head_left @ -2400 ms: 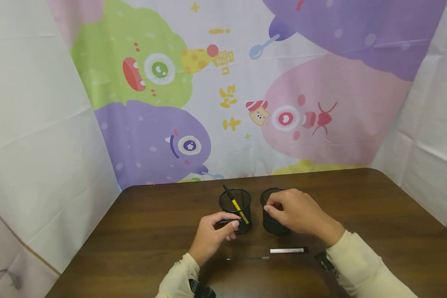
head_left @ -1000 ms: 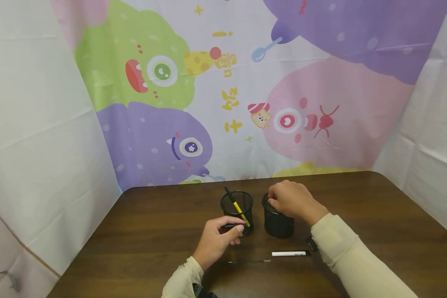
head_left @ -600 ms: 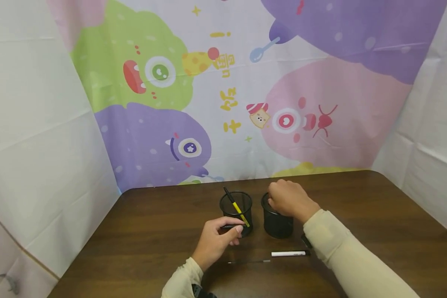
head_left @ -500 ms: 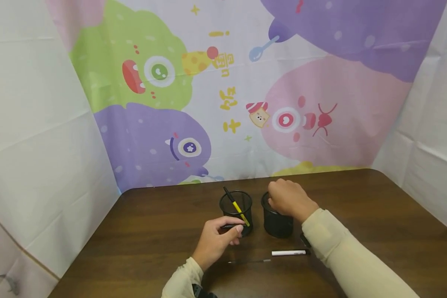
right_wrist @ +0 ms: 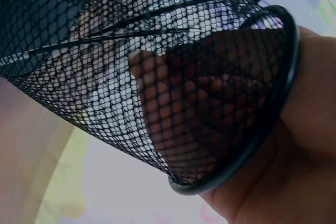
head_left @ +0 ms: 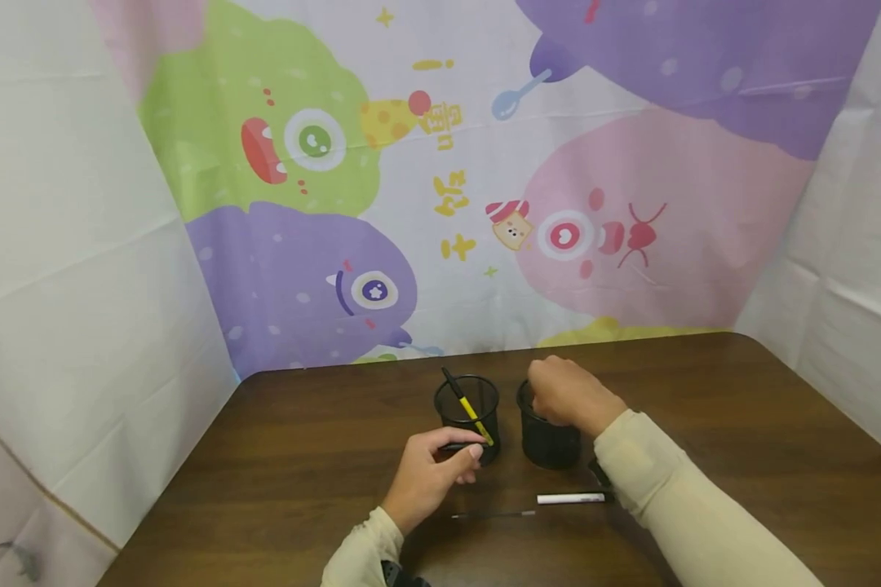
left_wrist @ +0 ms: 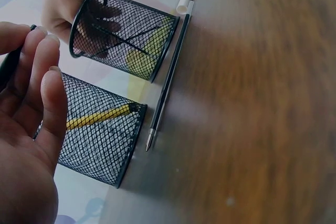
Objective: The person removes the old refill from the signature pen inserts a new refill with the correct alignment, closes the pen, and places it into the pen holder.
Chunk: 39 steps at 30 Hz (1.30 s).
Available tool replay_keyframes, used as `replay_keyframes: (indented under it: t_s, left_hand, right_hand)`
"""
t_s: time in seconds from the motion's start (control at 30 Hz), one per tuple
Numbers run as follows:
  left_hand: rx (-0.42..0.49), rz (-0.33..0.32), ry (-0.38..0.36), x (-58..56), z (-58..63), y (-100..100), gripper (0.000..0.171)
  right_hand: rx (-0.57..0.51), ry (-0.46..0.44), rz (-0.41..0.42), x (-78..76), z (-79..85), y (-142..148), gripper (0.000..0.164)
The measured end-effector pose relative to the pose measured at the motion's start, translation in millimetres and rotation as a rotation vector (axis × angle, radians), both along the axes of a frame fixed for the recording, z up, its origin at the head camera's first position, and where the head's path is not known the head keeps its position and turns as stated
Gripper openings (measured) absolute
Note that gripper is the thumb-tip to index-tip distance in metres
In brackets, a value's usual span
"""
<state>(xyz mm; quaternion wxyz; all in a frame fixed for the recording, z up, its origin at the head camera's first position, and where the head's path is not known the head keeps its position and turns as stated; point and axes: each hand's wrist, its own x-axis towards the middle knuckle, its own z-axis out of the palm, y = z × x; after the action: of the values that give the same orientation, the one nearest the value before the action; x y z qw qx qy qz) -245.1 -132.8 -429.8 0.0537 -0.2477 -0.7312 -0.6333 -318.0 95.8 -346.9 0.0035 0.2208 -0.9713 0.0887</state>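
My left hand [head_left: 429,473] pinches a black pen [left_wrist: 10,65] between thumb and fingers, in front of the left mesh pen cup [left_wrist: 100,145]. Much of the pen is covered by the fingers. A yellow marker with a black end [head_left: 470,408] leans inside that cup. My right hand [head_left: 568,395] reaches down through the rim of the right mesh pen cup [head_left: 551,444]. Through the mesh its fingers [right_wrist: 157,98] look extended and apart. Two thin black pen refills [left_wrist: 123,40] cross inside this cup, close to the fingers, with no grip on them visible.
Before the cups, a thin pen refill with a metal tip [left_wrist: 167,85] lies on the brown wooden table [head_left: 301,456]. A white marker with a black cap [head_left: 568,498] lies right of it. A cartoon-printed cloth [head_left: 477,310] hangs behind the table.
Over the earlier frames my right hand went from beside the right cup's rim down into it. In the last half second little has moved; my left hand keeps holding the pen.
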Motion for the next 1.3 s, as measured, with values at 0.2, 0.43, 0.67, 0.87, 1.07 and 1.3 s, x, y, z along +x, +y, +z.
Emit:
replay_keyframes:
  t_s: [0.2, 0.43, 0.67, 0.87, 1.07, 1.3]
  left_hand:
    - [-0.008, -0.006, 0.011, -0.6, -1.3, -0.2, 0.022]
    - [-0.016, 0.015, -0.012, -1.0, 0.9, -1.7, 0.02]
    - [-0.018, 0.0, -0.005, -3.0, 0.6, 0.8, 0.02]
    - [-0.012, -0.007, -0.02, -1.6, -0.1, -0.8, 0.023]
    - [-0.002, -0.014, -0.004, 0.2, -0.2, -0.6, 0.022]
    - [-0.013, -0.016, -0.013, 0.1, 0.0, -0.1, 0.021]
  right_hand:
    - [0.002, -0.052, 0.002, -1.5, 3.4, -0.1, 0.018]
    - [-0.032, -0.087, 0.072, -2.3, 4.0, 0.2, 0.028]
    - [0.003, -0.096, 0.089, -3.0, 4.7, 3.6, 0.023]
    - [-0.002, -0.075, 0.103, -1.6, 2.0, 2.1, 0.028]
    - [-0.019, -0.088, 0.1, 1.0, 1.3, 2.2, 0.035]
    - [0.014, -0.096, 0.049, 0.5, 3.1, 0.1, 0.034]
